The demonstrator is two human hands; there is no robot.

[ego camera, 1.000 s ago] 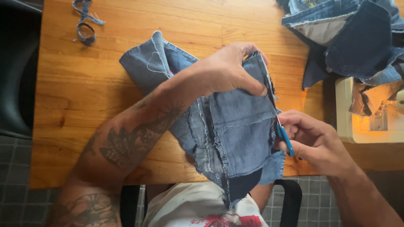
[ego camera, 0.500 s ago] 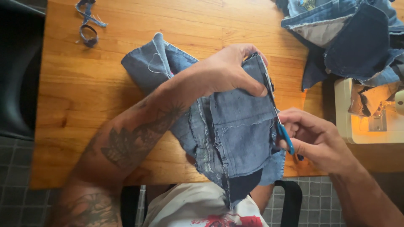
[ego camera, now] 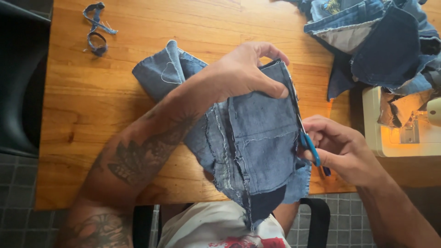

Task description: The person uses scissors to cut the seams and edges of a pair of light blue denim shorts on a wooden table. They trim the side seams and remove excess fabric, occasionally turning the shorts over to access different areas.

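My left hand (ego camera: 248, 73) pinches the upper right edge of a folded piece of blue denim (ego camera: 257, 138) and holds it up over the wooden table (ego camera: 92, 105). My right hand (ego camera: 342, 149) grips scissors with blue handles (ego camera: 311, 149). Their blades run up along the right edge of the denim, towards my left thumb. The lower part of the denim hangs over the table's front edge above my lap.
A heap of darker denim pieces (ego camera: 381, 41) lies at the back right. A white sewing machine (ego camera: 404, 124) with a lit lamp stands at the right edge. Denim strip scraps (ego camera: 95, 27) lie at the back left. A dark chair (ego camera: 18, 82) stands to the left.
The hands and denim have hardly shifted; the scissors stay along the right edge of the cloth.
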